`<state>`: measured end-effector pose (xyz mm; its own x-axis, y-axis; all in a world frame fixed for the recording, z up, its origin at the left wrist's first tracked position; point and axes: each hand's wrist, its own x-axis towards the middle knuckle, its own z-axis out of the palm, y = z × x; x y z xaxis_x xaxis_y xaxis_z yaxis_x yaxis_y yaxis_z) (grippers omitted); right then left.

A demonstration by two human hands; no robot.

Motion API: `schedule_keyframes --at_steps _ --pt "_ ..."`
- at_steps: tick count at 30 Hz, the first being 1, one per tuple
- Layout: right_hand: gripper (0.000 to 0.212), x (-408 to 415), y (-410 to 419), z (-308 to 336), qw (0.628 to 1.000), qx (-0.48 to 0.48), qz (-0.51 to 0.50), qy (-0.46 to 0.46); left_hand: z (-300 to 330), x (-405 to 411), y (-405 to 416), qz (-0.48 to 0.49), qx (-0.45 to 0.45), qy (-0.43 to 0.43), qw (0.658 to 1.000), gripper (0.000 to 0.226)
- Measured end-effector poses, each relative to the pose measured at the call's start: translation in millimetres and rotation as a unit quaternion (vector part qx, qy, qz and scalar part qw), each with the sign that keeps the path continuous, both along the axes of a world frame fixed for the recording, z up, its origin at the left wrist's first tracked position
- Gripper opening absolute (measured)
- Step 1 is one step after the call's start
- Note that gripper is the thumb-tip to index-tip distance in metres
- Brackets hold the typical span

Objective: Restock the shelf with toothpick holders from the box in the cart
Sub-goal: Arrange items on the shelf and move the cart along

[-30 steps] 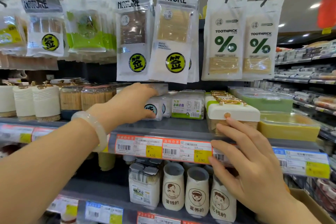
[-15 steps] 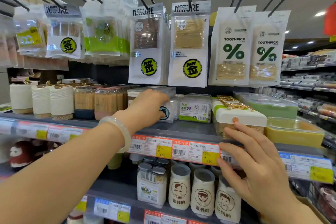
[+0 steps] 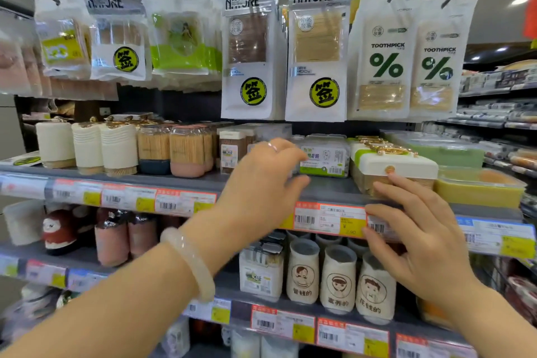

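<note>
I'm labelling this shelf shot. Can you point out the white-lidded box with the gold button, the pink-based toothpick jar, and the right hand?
White-lidded box [image 3: 406, 164]: head view, front of its lid.
Pink-based toothpick jar [image 3: 187, 154]: head view, its clear wall.
Right hand [image 3: 421, 244]: head view, back of the hand.

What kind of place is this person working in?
Most likely a supermarket or household goods shop aisle: toothpick packets hang on display hooks, barcode price tags line the shelf edge, and more stocked shelving runs off to the right.
</note>
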<state>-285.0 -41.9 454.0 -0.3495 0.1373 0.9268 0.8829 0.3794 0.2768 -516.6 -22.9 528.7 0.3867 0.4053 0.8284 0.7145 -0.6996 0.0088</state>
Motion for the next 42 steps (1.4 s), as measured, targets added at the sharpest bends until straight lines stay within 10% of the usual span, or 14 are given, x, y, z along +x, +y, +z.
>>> schedule_keyframes --at_steps 5,11,18,28,42 --pt "0.027 1.0 -3.0 1.0 1.0 -0.011 -0.009 -0.004 -64.1 23.8 -59.5 -0.135 0.029 0.093 0.986 0.019" --pt "0.019 -1.8 -26.9 -5.3 0.999 -0.034 0.025 0.011 -131.6 52.6 -69.4 -0.039 -0.171 0.295 0.939 0.034" --pt "0.017 46.8 -97.2 -133.3 0.976 -0.215 0.012 0.016 -197.4 130.9 -101.8 0.018 -0.32 0.331 0.887 0.046" --pt "0.05 224.3 -188.7 -270.2 0.76 -0.6 -0.245 0.054 -290.0 319.0 -153.6 -0.025 -0.42 0.365 0.831 0.06" --pt "0.046 357.0 -174.8 -295.9 0.684 -0.677 -0.25 0.106 -344.1 430.1 -110.7 -0.01 -0.504 0.352 0.789 0.056"
